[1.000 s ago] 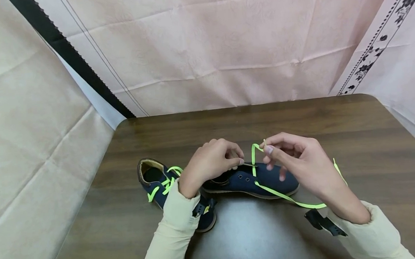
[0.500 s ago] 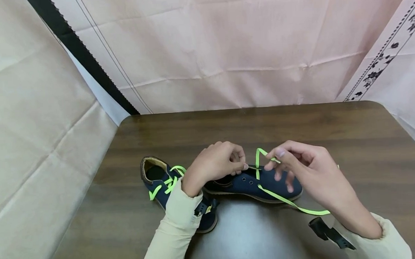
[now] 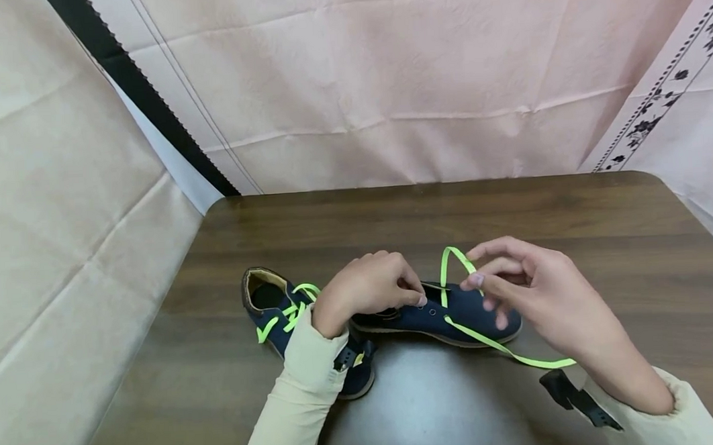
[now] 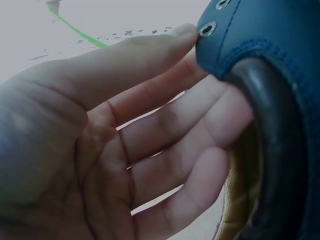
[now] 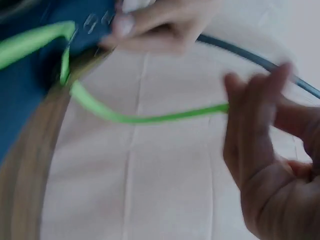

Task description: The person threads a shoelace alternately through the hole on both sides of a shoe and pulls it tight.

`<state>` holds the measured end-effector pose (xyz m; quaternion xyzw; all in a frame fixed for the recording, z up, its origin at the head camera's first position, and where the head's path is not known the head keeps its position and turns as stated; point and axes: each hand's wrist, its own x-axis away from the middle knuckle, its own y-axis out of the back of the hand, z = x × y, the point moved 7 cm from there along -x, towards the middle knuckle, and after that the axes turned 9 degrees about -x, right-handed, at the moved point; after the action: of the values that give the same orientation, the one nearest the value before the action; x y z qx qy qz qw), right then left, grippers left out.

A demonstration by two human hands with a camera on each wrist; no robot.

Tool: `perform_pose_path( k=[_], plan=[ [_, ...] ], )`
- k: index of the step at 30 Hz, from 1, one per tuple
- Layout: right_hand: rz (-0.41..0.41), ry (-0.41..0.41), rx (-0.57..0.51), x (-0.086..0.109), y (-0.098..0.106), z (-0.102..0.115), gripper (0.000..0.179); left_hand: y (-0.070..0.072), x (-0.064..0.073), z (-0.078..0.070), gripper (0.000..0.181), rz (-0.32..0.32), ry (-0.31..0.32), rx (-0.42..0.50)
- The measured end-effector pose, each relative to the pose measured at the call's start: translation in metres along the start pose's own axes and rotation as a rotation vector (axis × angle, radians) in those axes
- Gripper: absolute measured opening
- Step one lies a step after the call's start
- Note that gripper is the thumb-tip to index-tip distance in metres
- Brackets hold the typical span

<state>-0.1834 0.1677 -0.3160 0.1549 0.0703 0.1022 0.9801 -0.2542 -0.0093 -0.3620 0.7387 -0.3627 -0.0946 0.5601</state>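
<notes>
A dark blue shoe [image 3: 466, 304] lies on its sole, toe to the right. My left hand [image 3: 372, 285] pinches its eyelet flap: in the left wrist view the thumb presses beside a metal eyelet [image 4: 207, 29], while the fingers reach behind the flap near the dark padded collar [image 4: 265, 100]. A neon green shoelace [image 5: 160, 119] rises from the eyelets nearest the toe. My right hand [image 3: 538, 290] holds one length of it between thumb and fingers above the toe. The lace's other length trails over the shoe's near side onto the table.
A second blue shoe [image 3: 357, 382], laced in green, stands at the left, partly hidden by my left forearm. Both shoes are on a brown wooden table [image 3: 392, 214]. Pale cloth [image 3: 385, 80] hangs beyond its far edge. Black straps [image 3: 577, 399] circle the sleeves.
My left fingertips have shifted from the flap's far part to its near eyelet row. The right hand has drifted slightly right, and the raised lace now bends in a rounder loop.
</notes>
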Motion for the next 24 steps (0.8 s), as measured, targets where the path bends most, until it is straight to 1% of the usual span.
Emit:
perform_pose_path(
  k=[3,6,8,11,14,17,18,21,24],
  plan=[
    [0.045,-0.085,0.131,-0.005,-0.002,-0.012,0.023,-0.004,-0.001,0.000,0.010,0.026,-0.005,0.004],
    [0.083,-0.117,0.236,-0.010,-0.005,-0.022,0.021,-0.006,-0.003,0.000,0.011,0.030,-0.012,0.007],
    [0.099,-0.119,0.269,-0.013,-0.006,-0.026,0.016,-0.006,-0.004,0.000,0.011,0.031,-0.014,0.009],
    [0.127,-0.128,0.276,-0.015,-0.007,-0.033,0.011,-0.005,-0.005,-0.001,0.011,0.033,-0.015,0.009],
    [0.157,-0.144,0.266,-0.016,-0.009,-0.041,0.014,-0.007,-0.005,-0.002,0.011,0.043,-0.013,0.006],
    [0.195,-0.169,0.210,-0.019,-0.011,-0.052,0.022,-0.008,-0.005,-0.001,0.011,0.050,-0.007,0.008],
    [0.213,-0.179,0.163,-0.020,-0.013,-0.055,0.024,-0.008,-0.004,-0.001,0.011,0.051,-0.004,0.009],
    [0.280,-0.226,-0.052,-0.025,-0.019,-0.065,0.028,-0.007,-0.004,-0.001,0.011,0.047,-0.005,0.011],
    [0.333,-0.253,-0.286,-0.030,-0.026,-0.070,0.025,-0.005,-0.005,-0.001,0.011,0.044,-0.012,0.012]
  ],
)
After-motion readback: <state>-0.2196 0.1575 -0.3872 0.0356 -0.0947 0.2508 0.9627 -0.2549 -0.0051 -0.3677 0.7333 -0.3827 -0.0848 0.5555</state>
